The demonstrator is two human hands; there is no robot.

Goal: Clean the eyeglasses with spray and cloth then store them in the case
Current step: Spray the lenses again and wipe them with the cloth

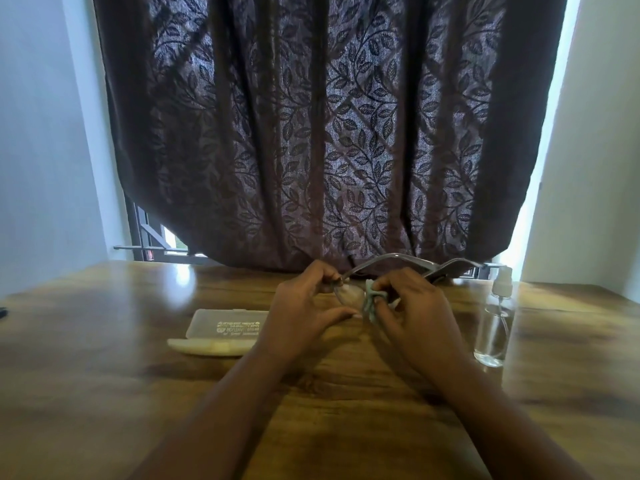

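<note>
The person held the eyeglasses (349, 292) up just above the bench (104, 393), in front of the dark curtain (311, 133). The left hand (304, 313) had a closed grip on one end of the frame, pinched between thumb and fingers. The right hand (412, 306) had a closed grip too, pressing the small green cloth (370, 301) against a lens. The two arms of the glasses stuck out away from the person, toward the curtain.

The case (225, 329) lay open on the bench to the left, near the left hand. The spray bottle (495, 317) stood upright on the right, near the right wrist.

A few things could have gone wrong from there. If the right hand rubbed too hard, the thin frame might have bent or twisted, because only one end was held. If the left pinch got loose, the glasses could have slipped and dropped onto the hard wood. The right arm was close to the bottle, so a wide swing of the elbow might have knocked it over. A bare finger on the lens would have left a new smudge. It looked like the wiping step, with the storing not yet done.
</note>
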